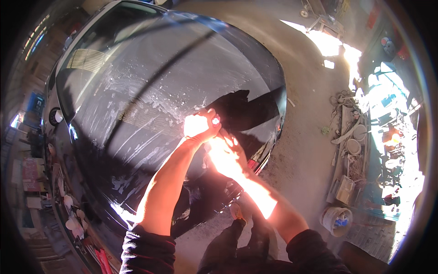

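Note:
Both my hands are close together over the broad dark panel of a car (150,86), which is marked with whitish streaks, smears and specks. My left hand (200,125) is closed, its fingers curled in tightly. Just below and to its right is my right hand (226,153), with its fingers bent in towards the left one. Strong sunlight washes out much of both hands, so whatever they grip cannot be made out. A dark shadow of my arms and hands falls across the panel on the right.
The car's curved edge runs close in front of my legs (239,246). On the right, a white bucket (336,221) with something blue inside stands on the dusty floor (305,137). Beyond it lie a box (345,189), round containers (353,146) and scrap. Clutter lines the left side.

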`<state>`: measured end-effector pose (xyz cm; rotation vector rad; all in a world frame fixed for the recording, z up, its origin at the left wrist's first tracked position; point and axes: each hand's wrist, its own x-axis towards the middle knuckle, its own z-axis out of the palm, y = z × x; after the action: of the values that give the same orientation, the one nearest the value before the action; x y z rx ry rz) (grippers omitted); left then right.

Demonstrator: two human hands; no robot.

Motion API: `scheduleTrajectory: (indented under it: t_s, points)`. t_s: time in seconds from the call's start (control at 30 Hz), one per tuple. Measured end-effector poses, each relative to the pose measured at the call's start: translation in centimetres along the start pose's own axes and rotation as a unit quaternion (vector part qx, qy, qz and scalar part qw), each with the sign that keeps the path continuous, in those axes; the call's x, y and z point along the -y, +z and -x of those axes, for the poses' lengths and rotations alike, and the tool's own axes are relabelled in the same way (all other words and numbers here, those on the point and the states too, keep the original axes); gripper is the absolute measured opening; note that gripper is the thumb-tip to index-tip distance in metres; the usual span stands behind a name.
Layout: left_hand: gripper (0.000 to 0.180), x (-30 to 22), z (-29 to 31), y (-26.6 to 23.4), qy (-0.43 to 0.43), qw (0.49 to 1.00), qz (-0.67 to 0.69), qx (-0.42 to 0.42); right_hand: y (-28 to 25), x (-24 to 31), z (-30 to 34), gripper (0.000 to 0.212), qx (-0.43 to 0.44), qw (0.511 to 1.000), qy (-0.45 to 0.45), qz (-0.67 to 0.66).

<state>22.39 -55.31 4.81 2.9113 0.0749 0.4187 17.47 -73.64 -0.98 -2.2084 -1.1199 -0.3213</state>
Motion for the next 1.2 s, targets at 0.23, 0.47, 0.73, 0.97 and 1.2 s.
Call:
scheduleTrajectory:
  t_s: [0.23, 0.47, 0.73, 0.97, 1.2]
  points:
    - [0.023, 7.7, 4.2, -3.8, -0.027, 0.999, -0.027, -0.035, 2.3, 7.7, 7.8, 0.062, 0.034, 0.999, 0.015, -0.033]
    - [0.023, 14.7, 9.9, -6.2, -0.100, 0.964, -0.035, -0.243, 0.6, 5.4, -5.3, 0.051, 0.026, 0.999, -0.035, 0.014]
    - [0.028, 15.4, 10.6, -6.2, -0.133, 0.957, -0.047, -0.253, 1.7, 8.4, 5.1, 0.069, 0.191, 0.980, -0.028, 0.054]
    - [0.031, 14.2, 8.5, -4.7, -0.202, 0.928, -0.014, -0.312, 4.8, 1.0, -12.4, 0.066, 0.119, 0.986, -0.097, 0.067]
    - [0.029, 15.9, 9.7, -5.3, -0.237, 0.922, -0.046, -0.301, 4.2, 3.6, -0.8, 0.068, 0.288, 0.947, -0.106, 0.098]
